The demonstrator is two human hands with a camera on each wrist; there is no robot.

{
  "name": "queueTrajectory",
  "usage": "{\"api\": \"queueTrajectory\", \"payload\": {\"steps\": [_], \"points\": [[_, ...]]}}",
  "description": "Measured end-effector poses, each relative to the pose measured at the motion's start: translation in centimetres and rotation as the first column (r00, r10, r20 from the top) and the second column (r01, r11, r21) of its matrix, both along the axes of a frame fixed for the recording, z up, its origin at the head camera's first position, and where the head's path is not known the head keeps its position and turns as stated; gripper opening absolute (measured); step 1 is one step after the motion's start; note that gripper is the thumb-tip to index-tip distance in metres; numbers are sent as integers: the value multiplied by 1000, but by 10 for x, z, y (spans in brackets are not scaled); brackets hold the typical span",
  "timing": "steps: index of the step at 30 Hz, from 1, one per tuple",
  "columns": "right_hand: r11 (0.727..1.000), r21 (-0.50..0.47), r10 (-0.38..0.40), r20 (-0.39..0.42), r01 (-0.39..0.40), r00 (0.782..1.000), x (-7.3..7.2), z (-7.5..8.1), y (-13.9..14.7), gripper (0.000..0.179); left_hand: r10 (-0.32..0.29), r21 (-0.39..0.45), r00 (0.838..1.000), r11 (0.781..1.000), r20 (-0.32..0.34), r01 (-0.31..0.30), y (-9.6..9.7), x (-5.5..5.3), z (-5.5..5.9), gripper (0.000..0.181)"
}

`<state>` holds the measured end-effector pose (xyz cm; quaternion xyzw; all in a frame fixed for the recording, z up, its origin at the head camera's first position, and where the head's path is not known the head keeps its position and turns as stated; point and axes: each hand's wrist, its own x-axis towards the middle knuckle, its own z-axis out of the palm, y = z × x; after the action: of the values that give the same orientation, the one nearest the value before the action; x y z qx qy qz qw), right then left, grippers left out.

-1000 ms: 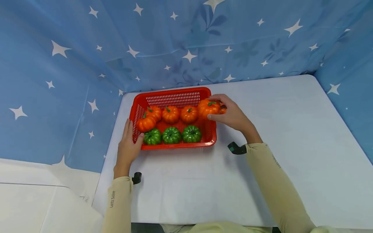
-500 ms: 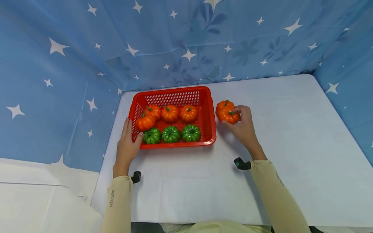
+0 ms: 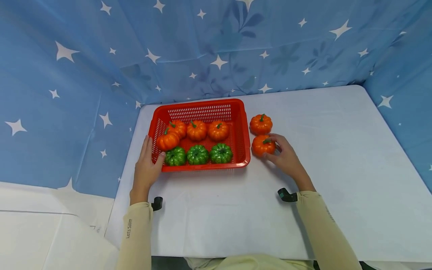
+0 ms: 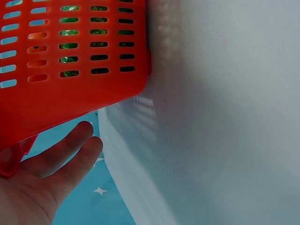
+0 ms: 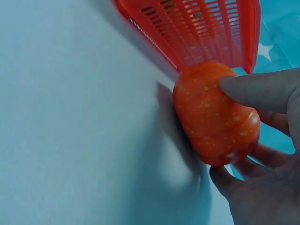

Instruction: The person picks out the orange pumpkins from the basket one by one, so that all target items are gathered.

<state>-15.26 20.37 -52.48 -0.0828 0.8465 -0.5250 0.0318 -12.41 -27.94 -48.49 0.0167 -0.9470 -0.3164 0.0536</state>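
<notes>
A small orange toy pumpkin (image 3: pixel 263 146) with a green stem is held by my right hand (image 3: pixel 287 156), to the right of the basket. In the right wrist view the thumb lies on this pumpkin (image 5: pixel 211 115) and fingers reach round its other side. Just behind it another orange pumpkin (image 3: pixel 260 124) sits on the table. My left hand (image 3: pixel 147 170) holds the near left corner of the red basket (image 3: pixel 206 168), thumb over the rim, fingers along the outside. In the left wrist view two fingers extend straight beside the basket wall (image 4: pixel 89 86); the thumb is hidden.
Inside the basket, several orange pumpkins (image 3: pixel 197 130) lie at the back and left, and green pumpkins (image 3: pixel 198 155) line the front. The white table (image 3: pixel 216 210) meets a blue star-patterned curtain (image 3: pixel 189 45) behind and at both sides.
My right hand has carried an orange pumpkin from above the basket's right rim out to the right, then toward me, in front of the other loose pumpkin. The left hand stays on the basket.
</notes>
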Motion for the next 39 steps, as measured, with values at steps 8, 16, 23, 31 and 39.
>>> {"api": "queueTrajectory", "payload": {"steps": [8,16,23,31,39], "points": [[999,-42,34,13,-34,999,2,0,11,76,2,-2,1000,1000,8,-2,0,-1,0,78],[999,22,-48,44,47,998,-6,18,10,91,2,-6,1000,1000,5,-2,0,-1,1,79],[998,-59,-36,-71,32,997,-20,44,-6,86,7,-3,1000,1000,18,-7,0,-1,0,78],[988,-150,20,-86,-33,996,-38,75,-44,84,11,-4,1000,1000,16,-11,0,0,0,78],[930,-329,139,-101,-165,985,-60,88,-97,77,13,-6,1000,1000,26,-13,2,0,2,79]]}}
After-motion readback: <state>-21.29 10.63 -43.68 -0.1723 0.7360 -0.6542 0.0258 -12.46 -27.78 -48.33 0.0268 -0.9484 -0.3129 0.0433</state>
